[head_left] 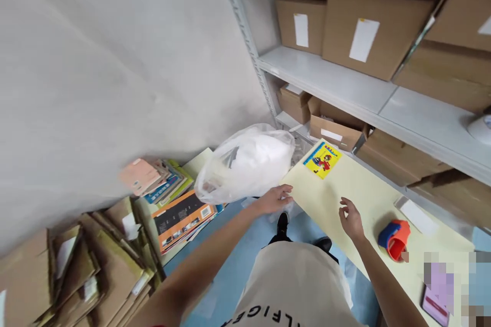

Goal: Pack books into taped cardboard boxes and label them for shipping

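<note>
My left hand (274, 200) hovers near the front corner of the pale yellow table (368, 179), its fingers apart and nothing in them. Just behind it sits a translucent white plastic bag (249, 163) full of something white. My right hand (350, 218) is over the table, fingers loosely bent and holding nothing that I can see. A yellow booklet (322, 159) with a cartoon figure lies flat between my hands, farther back. To the right of my right hand stands a red and blue plastic object (395, 240), maybe a tape dispenser.
Shelves (326, 79) with cardboard boxes (378, 33) line the back right. Stacked books (184, 219) lie at left beside flattened cartons (103, 260). A phone (436, 302) and a clear case with white paper (416, 214) lie on the table. A pixelated patch hides the lower right.
</note>
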### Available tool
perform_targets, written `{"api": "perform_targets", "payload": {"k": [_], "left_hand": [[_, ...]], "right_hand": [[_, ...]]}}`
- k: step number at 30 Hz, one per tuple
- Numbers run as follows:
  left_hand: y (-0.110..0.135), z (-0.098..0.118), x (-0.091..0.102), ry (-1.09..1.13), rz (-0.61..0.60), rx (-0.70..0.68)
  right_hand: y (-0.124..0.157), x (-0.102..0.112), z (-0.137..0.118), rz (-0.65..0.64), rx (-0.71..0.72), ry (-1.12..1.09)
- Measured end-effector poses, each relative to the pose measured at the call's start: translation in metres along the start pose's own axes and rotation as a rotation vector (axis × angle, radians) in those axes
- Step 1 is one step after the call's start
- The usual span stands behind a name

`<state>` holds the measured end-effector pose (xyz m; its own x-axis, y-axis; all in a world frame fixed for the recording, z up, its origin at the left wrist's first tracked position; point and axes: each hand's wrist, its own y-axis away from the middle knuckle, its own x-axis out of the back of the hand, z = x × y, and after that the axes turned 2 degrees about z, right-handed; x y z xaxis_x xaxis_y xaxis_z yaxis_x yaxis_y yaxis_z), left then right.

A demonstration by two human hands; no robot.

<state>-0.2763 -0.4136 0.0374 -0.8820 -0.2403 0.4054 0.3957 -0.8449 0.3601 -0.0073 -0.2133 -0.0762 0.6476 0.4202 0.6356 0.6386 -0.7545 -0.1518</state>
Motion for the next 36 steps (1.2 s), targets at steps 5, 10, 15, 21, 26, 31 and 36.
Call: {"api": "perform_targets", "payload": {"k": [5,10,15,21,26,31,36], "left_hand": [[-0.002,-0.029,0.102,-0.038,0.357,0.005],[-0.026,-0.068,0.147,0.022,0.311,0.072],[-0.044,-0.093,0.162,0.058,0.262,0.142],[-0.064,-0.115,0.177,0.086,0.286,0.210],[-0.087,-0.111,0.191,0.125,0.442,0.119],[-0.095,-0.094,0.199,0.170,0.550,-0.165],[-0.086,-0.082,0.199,0.157,0.519,-0.225]], "right_hand": [[-0.070,-0.068,-0.093,-0.227,0.205,0.098],[-0.129,-0.137,-0.182,-0.316,0.395,0.281],[-0.190,-0.183,-0.227,-0.418,0.403,0.399],[-0.215,-0.205,-0.236,-0.270,0.132,0.584],[-0.197,-0.191,-0.243,-0.359,0.263,0.517],[-0.190,-0.161,-0.225,-0.354,0.287,0.277],[-0.184,-0.152,-0.229,-0.120,0.236,0.308]]}}
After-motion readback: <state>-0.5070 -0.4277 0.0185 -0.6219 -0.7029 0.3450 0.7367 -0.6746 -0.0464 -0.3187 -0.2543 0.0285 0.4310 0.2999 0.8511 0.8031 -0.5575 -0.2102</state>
